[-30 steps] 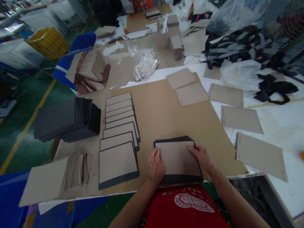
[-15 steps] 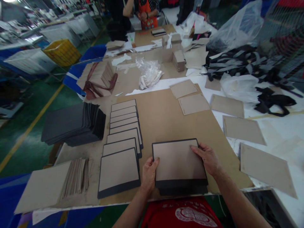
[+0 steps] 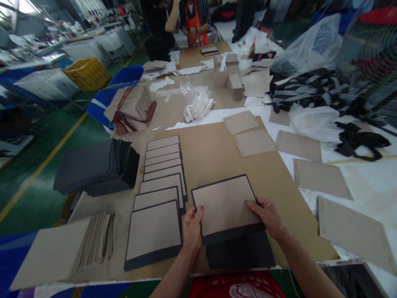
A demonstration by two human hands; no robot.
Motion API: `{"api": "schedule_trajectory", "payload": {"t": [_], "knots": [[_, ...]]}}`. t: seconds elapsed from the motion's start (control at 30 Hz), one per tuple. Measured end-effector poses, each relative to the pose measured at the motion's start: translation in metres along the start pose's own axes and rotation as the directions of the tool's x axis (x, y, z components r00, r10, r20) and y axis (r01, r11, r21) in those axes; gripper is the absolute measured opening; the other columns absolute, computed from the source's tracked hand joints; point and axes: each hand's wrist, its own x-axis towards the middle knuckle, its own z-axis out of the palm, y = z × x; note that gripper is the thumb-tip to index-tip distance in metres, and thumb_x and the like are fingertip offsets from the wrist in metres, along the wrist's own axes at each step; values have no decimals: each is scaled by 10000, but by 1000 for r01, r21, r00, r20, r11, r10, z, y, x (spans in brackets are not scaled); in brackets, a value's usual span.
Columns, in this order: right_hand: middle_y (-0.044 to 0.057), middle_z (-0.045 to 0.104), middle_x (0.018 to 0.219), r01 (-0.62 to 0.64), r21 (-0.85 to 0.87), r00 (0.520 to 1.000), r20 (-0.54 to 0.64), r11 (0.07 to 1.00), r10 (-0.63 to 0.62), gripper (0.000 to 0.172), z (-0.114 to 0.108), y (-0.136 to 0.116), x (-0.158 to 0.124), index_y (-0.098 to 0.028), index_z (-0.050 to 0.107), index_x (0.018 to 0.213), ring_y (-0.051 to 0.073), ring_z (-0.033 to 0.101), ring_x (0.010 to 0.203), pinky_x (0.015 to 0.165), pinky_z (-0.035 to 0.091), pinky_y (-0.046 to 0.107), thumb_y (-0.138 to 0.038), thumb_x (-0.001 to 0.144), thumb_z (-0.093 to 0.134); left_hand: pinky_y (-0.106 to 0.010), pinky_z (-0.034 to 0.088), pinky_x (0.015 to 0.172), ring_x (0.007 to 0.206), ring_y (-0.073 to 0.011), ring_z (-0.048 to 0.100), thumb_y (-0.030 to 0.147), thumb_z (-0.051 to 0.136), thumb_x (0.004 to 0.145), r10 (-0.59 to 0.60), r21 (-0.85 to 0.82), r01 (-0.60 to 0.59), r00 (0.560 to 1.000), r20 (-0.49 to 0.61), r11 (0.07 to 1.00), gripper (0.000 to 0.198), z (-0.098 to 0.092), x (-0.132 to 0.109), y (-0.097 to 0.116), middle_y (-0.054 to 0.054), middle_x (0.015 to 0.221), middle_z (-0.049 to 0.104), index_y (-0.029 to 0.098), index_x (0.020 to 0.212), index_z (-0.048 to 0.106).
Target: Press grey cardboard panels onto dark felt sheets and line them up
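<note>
Board (image 3: 225, 205), grey-brown, rectangular, card-like and black-bordered, held to the right of an overlapping row of similar boards (image 3: 155, 231). Left hand (image 3: 192, 227), nearer the row, is clamped on the board's left edge, thumb on top; right hand (image 3: 269, 216), farther from the row, grips its right edge. The board's long axis runs from hand to hand, its right end angled away from the person. Half a second earlier it lay squarer over a black rectangular sheet (image 3: 240, 251) right of the row; now it sits closer to the row and turned, baring more of that sheet.
</note>
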Motion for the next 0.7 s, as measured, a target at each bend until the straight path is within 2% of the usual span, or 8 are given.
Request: {"api": "schedule_trajectory", "payload": {"t": [0.1,0.2,0.33,0.4,0.47,0.53,0.63,0.7], "knots": [[51,765,806,-4,11,1000,-29,1000,5,457,1,3,6,-182,731,883,229,695,681,643,568,333,-516,598,857,-249,525,633,657,-146,664,432,810,685,-30,7,30,1000,-7,1000,398,2,2,-1,-17,786,734,156,936,672],[58,769,829,-19,23,1000,-21,1000,19,444,-3,2,13,-187,725,884,246,703,689,661,579,360,-502,601,855,-247,508,602,640,-146,647,539,753,717,-36,73,38,999,-31,997,470,-2,4,-5,-31,782,728,145,962,674],[66,772,882,35,27,998,-49,999,-34,437,-15,-15,43,-194,721,930,259,715,725,685,588,374,-477,621,845,-251,488,593,645,-147,630,662,544,828,158,272,-112,975,-154,956,543,-19,8,-17,-43,779,711,157,977,676],[65,772,896,116,24,991,-71,993,-114,450,-15,-32,72,-194,724,964,259,718,759,722,589,377,-471,627,836,-278,508,648,679,-168,647,590,517,872,275,495,-188,955,-110,848,451,-28,9,-25,-46,774,711,175,921,688],[61,771,888,223,-7,971,-91,975,-222,452,-7,-52,110,-196,729,970,257,716,786,751,587,375,-474,626,823,-300,523,703,734,-189,674,472,502,906,357,698,-259,934,6,667,336,-34,9,-33,-47,803,726,202,899,701],[60,769,861,334,-131,929,-123,933,-350,445,10,-73,154,-194,732,954,258,712,798,747,583,370,-493,631,792,-297,531,712,772,-191,692,368,468,929,430,797,-350,894,128,492,274,-38,9,-42,-38,826,736,230,903,704],[68,763,828,418,-346,864,-135,840,-486,451,44,-98,219,-174,728,945,263,704,784,702,573,368,-524,661,707,-262,541,705,752,-167,697,257,447,938,566,811,-505,776,277,295,238,-41,12,-53,-29,792,723,239,902,682],[74,758,806,432,-428,846,-111,794,-521,460,68,-108,254,-158,724,953,268,699,770,684,564,370,-519,674,671,-241,542,694,722,-154,693,211,456,932,644,796,-577,683,346,184,206,-44,18,-60,-28,763,708,231,915,661]]}}
